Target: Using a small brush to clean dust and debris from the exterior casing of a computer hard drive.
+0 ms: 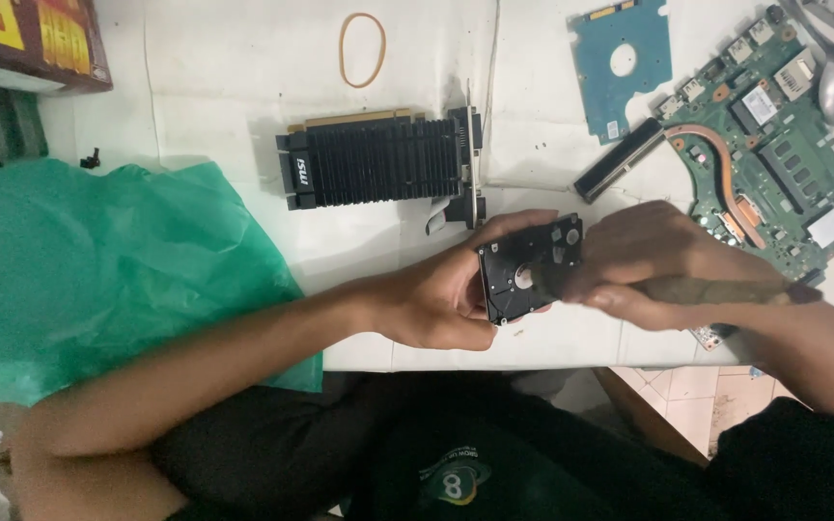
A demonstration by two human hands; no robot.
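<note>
A small black hard drive (pixel 530 268) is held just above the near edge of the white table (pixel 205 68), gripped along its left side by the left hand (pixel 446 294), whose fingers are closed around its edge. A brown-handled tool (pixel 716 289), seemingly a brush, is clasped in the closed right hand (pixel 653 260), its blurred tip set against the drive's upper face, so cleaning of that face appears to be the step in hand. A steady left-hand hold and short, light strokes are judged to be called for next, with the black graphics card (pixel 378 169) and the green laptop board (pixel 774 145) left lying untouched behind.
</note>
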